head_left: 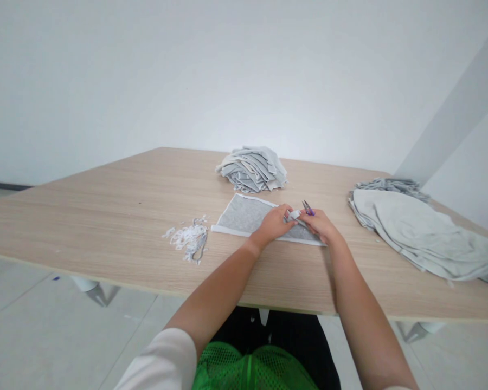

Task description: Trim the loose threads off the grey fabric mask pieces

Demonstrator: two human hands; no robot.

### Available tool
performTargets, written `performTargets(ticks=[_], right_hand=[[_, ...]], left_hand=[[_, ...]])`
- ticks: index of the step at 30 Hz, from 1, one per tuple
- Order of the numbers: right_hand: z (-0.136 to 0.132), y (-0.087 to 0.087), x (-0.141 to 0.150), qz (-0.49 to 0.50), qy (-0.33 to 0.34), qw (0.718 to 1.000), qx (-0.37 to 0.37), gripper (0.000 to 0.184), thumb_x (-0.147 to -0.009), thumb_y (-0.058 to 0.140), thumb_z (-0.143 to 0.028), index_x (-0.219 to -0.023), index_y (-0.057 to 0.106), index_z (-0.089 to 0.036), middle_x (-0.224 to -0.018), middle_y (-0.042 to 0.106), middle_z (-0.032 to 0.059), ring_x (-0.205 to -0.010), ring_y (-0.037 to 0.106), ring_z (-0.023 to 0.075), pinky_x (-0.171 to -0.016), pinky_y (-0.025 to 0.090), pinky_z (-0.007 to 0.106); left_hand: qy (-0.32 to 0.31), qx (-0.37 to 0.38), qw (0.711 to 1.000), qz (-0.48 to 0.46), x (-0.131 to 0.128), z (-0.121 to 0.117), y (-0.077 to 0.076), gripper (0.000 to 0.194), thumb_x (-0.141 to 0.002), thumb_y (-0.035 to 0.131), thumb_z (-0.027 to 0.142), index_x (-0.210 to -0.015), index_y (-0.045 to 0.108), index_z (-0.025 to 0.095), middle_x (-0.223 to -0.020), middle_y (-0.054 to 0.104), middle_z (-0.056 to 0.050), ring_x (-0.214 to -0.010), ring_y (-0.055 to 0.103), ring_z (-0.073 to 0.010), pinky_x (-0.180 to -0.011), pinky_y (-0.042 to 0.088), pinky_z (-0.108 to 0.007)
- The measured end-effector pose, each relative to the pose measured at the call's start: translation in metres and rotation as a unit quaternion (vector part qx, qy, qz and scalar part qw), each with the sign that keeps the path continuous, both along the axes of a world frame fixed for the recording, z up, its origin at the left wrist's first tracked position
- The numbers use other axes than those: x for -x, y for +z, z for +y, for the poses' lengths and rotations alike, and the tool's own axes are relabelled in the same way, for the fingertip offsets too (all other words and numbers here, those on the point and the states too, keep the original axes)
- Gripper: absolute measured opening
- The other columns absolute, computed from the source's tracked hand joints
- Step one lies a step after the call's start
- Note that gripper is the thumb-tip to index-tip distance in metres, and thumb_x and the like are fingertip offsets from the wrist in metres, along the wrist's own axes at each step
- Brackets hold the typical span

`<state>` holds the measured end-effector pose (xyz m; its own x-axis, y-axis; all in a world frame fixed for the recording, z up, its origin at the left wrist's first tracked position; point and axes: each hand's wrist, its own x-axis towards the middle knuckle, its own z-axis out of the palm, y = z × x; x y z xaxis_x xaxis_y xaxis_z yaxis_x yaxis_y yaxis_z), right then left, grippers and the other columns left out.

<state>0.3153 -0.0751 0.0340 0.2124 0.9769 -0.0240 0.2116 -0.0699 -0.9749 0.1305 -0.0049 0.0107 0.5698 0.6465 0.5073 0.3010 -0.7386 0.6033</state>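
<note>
A flat grey fabric piece (244, 215) with a white edge lies on the wooden table (106, 216) in front of me. My left hand (273, 223) rests on it, fingers closed in a pinch on a white strip at its near right part. My right hand (322, 225) sits just to the right, closed round small purple-handled snips (308, 208) whose tips point up and away. The two hands almost touch over the fabric.
A heap of folded grey fabric pieces (252, 168) stands behind the flat piece. A larger pile of pale grey cloth (415, 227) spreads at the right. White trimmed scraps (189, 237) lie to the left. A green mesh thing (252, 368) shows below the table edge.
</note>
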Motion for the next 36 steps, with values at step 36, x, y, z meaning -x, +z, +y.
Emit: performTargets(ticks=[36], right_hand=[[0.008,-0.001,0.011,0.029,-0.038,0.998,-0.033,0.031,-0.071,0.075,-0.046,-0.073,0.056,-0.021,-0.044,0.035,-0.0102,-0.038,0.024,0.0069,-0.039,0.013,0.024]], left_hand=[[-0.005,0.081,0.994,-0.077,-0.002,0.007,0.002,0.03,-0.082,0.079,0.036,-0.104,0.067,0.02,-0.098,0.07,-0.002,-0.088,0.062,-0.017,-0.083,0.049,-0.028]])
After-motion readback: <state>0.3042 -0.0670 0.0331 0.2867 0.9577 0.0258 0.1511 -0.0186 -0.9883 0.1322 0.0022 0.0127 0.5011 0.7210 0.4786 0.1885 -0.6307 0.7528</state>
